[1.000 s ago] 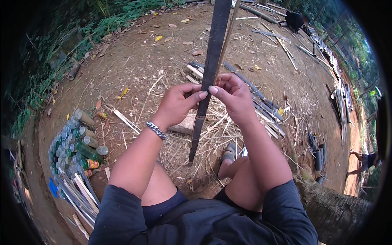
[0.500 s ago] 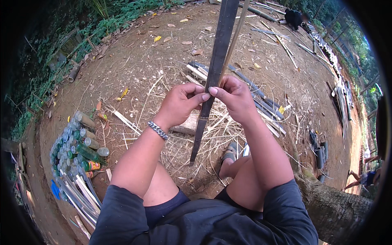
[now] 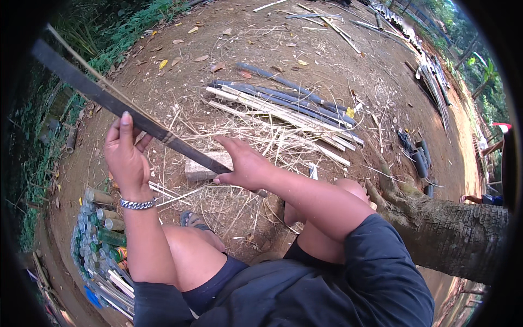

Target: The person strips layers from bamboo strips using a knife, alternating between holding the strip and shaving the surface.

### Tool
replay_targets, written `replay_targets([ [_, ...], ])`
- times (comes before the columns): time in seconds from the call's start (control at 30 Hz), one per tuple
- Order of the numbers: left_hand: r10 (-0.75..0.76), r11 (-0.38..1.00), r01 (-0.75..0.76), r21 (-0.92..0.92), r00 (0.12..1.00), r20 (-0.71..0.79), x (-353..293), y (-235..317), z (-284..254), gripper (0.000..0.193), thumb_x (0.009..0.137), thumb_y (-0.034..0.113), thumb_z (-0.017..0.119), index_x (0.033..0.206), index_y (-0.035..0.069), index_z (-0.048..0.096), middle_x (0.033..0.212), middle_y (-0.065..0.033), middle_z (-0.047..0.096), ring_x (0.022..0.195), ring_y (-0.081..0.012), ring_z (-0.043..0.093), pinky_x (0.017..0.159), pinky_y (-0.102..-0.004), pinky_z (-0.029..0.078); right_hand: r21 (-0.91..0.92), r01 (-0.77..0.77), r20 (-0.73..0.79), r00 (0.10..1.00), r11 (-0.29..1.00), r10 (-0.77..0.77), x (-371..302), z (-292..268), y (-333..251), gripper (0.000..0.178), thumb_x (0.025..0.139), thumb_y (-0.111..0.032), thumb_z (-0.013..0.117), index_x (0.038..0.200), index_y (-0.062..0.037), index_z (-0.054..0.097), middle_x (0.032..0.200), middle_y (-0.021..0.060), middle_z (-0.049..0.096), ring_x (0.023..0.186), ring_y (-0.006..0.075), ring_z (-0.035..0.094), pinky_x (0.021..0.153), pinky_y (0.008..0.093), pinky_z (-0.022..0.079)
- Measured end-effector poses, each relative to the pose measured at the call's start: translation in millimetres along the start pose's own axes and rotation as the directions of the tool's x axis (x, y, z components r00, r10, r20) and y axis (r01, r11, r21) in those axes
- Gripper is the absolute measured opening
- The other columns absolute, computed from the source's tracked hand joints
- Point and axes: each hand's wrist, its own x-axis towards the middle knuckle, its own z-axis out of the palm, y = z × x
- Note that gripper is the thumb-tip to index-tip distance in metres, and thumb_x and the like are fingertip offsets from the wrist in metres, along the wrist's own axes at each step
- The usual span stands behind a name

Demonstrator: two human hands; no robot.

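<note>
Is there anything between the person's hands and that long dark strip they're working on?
Nothing visible. Both hands are already on the dark bamboo strip: the left hand is behind it with fingers on its upper part, and the right hand closes over its lower end above the wooden block. A thin sliver runs alongside the strip.
</note>
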Motion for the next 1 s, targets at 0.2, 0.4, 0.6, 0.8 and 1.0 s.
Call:
replay_targets([
  [0.2, -0.091, 0.974, 0.055, -0.221, 0.983, -0.158, 14, -12, -21, 0.021, 0.093, 0.022, 0.062, 0.103, 0.004, 0.059, 0.094, -0.0058, 0.063, 0.087, -0.0156, 0.063, 0.074, -0.0316, 0.059, 0.033, -0.022, -0.066, 0.998, 0.999, 0.024, 1, 7, 22, 0.047, 0.082, -0.015, 0.066, 0.125, -0.0094, 0.048, 0.113, 0.0158, 0.059, 0.105, 0.0342, 0.058, 0.09, 0.0429, 0.047],
  [0.4, -0.317, 0.908, 0.265, -0.326, 0.941, -0.118, 28, -48, -23, 0.031, 0.095, 0.029, 0.06, 0.11, 0.003, 0.055, 0.106, -0.0102, 0.058, 0.102, -0.0211, 0.058, 0.089, -0.043, 0.052, 0.0, -0.089, -0.143, 0.986, 0.996, 0.089, 7, -15, 39, 0.031, 0.083, -0.009, 0.06, 0.113, -0.0099, 0.052, 0.106, 0.0134, 0.061, 0.101, 0.0346, 0.059, 0.087, 0.044, 0.047],
  [0.6, -0.424, 0.906, 0.419, 0.061, 0.9, 0.107, 14, -57, -11, 0.073, 0.095, 0.042, 0.054, 0.146, -0.002, 0.024, 0.144, -0.0198, 0.037, 0.135, -0.0312, 0.036, 0.096, -0.0486, 0.045, -0.042, -0.253, -0.119, 0.962, 0.967, 0.246, 14, -82, 93, 0.033, 0.084, -0.014, 0.064, 0.115, -0.0091, 0.055, 0.103, 0.0169, 0.064, 0.097, 0.0342, 0.061, 0.085, 0.0419, 0.048],
  [0.8, -0.517, 0.813, 0.384, 0.437, 0.822, 0.24, 4, -52, -9, 0.06, 0.096, 0.03, 0.058, 0.142, -0.002, 0.036, 0.137, -0.0144, 0.049, 0.123, -0.0209, 0.051, 0.096, -0.0342, 0.046, -0.202, -0.553, -0.31, 0.819, 0.808, 0.483, -38, -186, 218, 0.039, 0.081, -0.015, 0.07, 0.117, -0.0098, 0.056, 0.095, 0.0183, 0.066, 0.087, 0.0332, 0.064, 0.077, 0.0401, 0.049],
  [1.0, -0.604, 0.713, 0.288, 0.64, 0.715, 0.351, 1, -74, -23, 0.054, 0.094, 0.017, 0.059, 0.141, 0.0, 0.038, 0.135, -0.0128, 0.051, 0.12, -0.0191, 0.052, 0.1, -0.0314, 0.043, -0.096, -0.839, -0.592, 0.48, 0.535, 0.647, -173, -166, 363, 0.035, 0.079, -0.011, 0.066, 0.113, -0.0098, 0.057, 0.096, 0.0194, 0.066, 0.089, 0.0352, 0.064, 0.078, 0.0422, 0.048],
])
